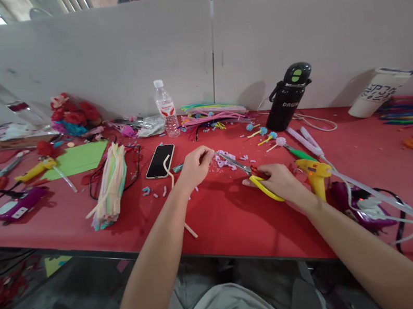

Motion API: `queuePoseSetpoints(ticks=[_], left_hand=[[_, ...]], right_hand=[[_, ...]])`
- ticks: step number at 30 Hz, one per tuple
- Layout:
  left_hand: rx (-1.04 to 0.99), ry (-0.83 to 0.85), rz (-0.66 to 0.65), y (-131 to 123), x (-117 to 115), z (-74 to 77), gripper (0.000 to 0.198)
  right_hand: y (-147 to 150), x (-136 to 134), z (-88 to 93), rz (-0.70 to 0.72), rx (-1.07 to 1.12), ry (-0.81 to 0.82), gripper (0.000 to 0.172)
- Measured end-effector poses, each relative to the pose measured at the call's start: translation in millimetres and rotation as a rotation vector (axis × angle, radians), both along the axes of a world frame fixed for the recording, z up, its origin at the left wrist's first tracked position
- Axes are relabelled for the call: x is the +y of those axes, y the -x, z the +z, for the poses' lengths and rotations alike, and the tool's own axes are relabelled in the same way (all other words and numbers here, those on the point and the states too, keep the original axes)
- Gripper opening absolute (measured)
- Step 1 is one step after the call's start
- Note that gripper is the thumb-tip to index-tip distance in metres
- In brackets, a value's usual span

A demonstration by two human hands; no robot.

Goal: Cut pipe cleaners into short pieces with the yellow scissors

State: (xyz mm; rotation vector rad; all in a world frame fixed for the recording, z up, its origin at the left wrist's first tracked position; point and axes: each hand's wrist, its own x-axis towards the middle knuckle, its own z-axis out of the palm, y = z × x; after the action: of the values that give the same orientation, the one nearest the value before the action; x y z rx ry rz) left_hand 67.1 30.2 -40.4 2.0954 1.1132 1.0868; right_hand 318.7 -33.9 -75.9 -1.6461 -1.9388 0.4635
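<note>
My right hand (276, 181) grips a pair of scissors (246, 169) with yellow and red handles, the blades pointing up and left. At the blade tips, the fingers of my left hand (197, 166) are pinched together; anything between them is too small to make out. Below the blades lies a small heap of lilac fuzzy clippings (225, 160), with loose bits scattered around it. A cream pipe cleaner (168, 167) curves over the black phone (160, 161) beside my left hand, and part of another pale strip (190, 230) shows below my left forearm.
A bundle of pastel pipe cleaners (111, 186) lies at left, near a green sheet (80, 158). A plastic bottle (166, 109) and a black flask (289, 98) stand along the partition (115, 59). A yellow glue gun (314, 170) and purple power strip (361, 205) flank my right forearm.
</note>
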Motion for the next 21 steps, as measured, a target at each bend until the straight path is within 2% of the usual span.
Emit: queuePoseSetpoints(ticks=[10,21], left_hand=[[-0.06,0.076,0.035,-1.9,-2.8,2.2,0.038],[-0.028,0.047,0.043,-4.0,-4.8,3.9,0.041]], right_hand=[[3.0,-4.9,3.6,-0.03,0.064,-0.02,0.057],[4.1,-4.5,3.0,-0.01,0.061,-0.015,0.053]])
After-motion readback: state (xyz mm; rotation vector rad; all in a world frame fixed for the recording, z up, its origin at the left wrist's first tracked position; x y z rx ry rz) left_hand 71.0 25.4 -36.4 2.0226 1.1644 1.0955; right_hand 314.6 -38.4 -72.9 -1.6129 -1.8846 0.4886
